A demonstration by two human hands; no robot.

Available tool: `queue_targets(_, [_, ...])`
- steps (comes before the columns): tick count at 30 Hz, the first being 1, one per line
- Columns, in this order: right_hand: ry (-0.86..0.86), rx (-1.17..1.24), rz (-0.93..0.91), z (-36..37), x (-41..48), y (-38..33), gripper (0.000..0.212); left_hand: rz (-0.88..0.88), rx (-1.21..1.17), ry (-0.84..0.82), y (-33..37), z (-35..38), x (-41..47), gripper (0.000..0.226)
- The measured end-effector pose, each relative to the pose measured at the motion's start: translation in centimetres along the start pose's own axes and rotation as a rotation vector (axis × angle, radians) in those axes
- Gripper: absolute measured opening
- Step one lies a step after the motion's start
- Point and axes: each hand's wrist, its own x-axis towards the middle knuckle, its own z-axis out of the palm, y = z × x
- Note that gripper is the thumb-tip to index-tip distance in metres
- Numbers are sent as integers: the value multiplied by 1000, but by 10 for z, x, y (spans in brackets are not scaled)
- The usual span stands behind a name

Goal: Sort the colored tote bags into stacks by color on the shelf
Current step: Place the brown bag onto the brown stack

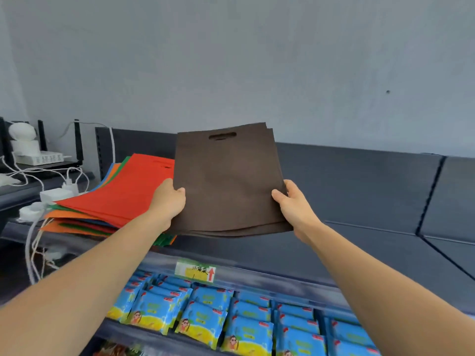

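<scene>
1. Brown bags (226,181), a thin bundle of several flat totes, are hanging in the air above the dark shelf (359,191), tilted with the handle slot at the far end.
2. Left hand (168,199) is pinching the bundle's left edge, thumb on top and fingers hidden underneath. Right hand (293,204) is pinching the right edge in the same way.
3. Near edges of the bundle are fanning slightly and sagging between the hands. With a grip only at the sides, a lower bag is probably at risk of sliding out and dropping onto the blue packets (246,319) on the lower shelf.
4. Mixed pile (128,191) of red, orange, green and blue bags is lying on the left part of the shelf, just beside the left hand. Its near corner is overhanging the shelf edge, so a knock from the left wrist or the bundle is likely to push bags off.
5. Bare shelf is stretching to the right. Setting the bundle down too close to the pile is likely to overlap the colours; too near the front edge, and the limp fabric is likely to slide off.
6. White cables (56,194) are trailing at the far left, well apart from the hands.
</scene>
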Motion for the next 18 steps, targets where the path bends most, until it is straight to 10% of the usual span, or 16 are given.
queue_targets(5, [183,-171,84,-59,-17,15,23,287,141,31,38,56,-43,23])
queue_targets(18, [423,-454,319,-297,-92,50,42,339,-7,-205,140,239,-173,33])
